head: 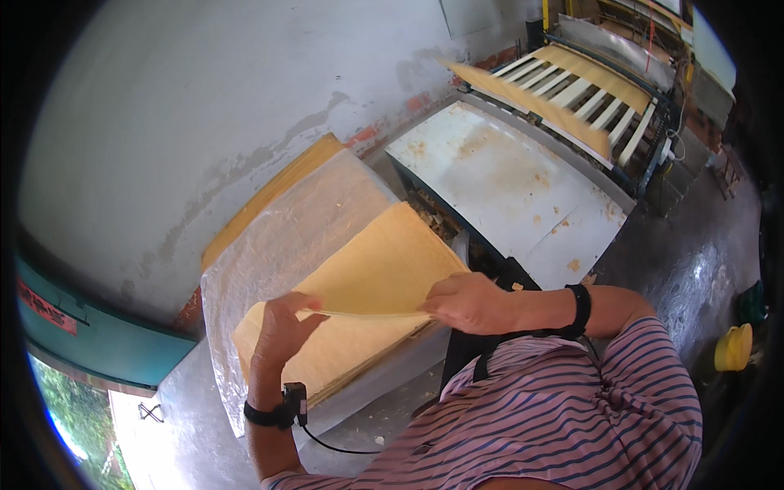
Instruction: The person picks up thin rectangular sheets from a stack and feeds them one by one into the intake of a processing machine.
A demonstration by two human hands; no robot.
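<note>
A thin, yellowish sheet (380, 257) is gripped along its near edge by both hands. My left hand (285, 324) pinches this edge between thumb and fingers, and my right hand (468, 303) holds it farther right. Between the hands the edge is raised and sags slightly. Beneath lies a stack of similar sheets (337, 355), its layered side showing at the front. I cannot tell what the sheets are made of. Clear plastic film (257, 263) spreads under and around the stack.
Behind the film, a flat tan panel or stack (269, 202) lies along the wall. A pale, flake-strewn tabletop (484, 177) stands beyond my right hand. Past it, a slatted machine (566, 92) bears yellowish sheets, one blurred. A yellow bucket (729, 349) sits at far right.
</note>
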